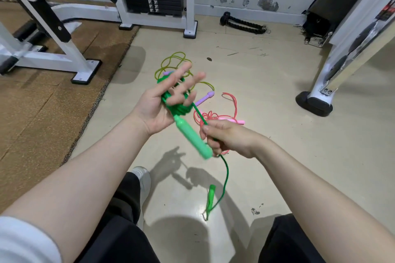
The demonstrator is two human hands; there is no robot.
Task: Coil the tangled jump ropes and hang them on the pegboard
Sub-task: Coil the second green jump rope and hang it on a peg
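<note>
Left hand point(159, 100), fingers spread wide, carries the green rope point(176, 102) coiled around it with one green handle point(192, 137) hanging below, while the right hand point(226, 137) pinches the rope's free strand, above yellow rope point(171, 62) and pink rope point(215, 114) tangled on the floor point(267, 92).

Bright, even indoor light falls from above and behind, throwing soft shadows of arms and rope onto the glossy floor point(277, 96), which shows faint sheen. The left hand point(162, 100) and green handle point(192, 136) are motion-blurred (fingers especially). Wide-angle distortion bends the machine frames point(350, 49) at the edges.
</note>
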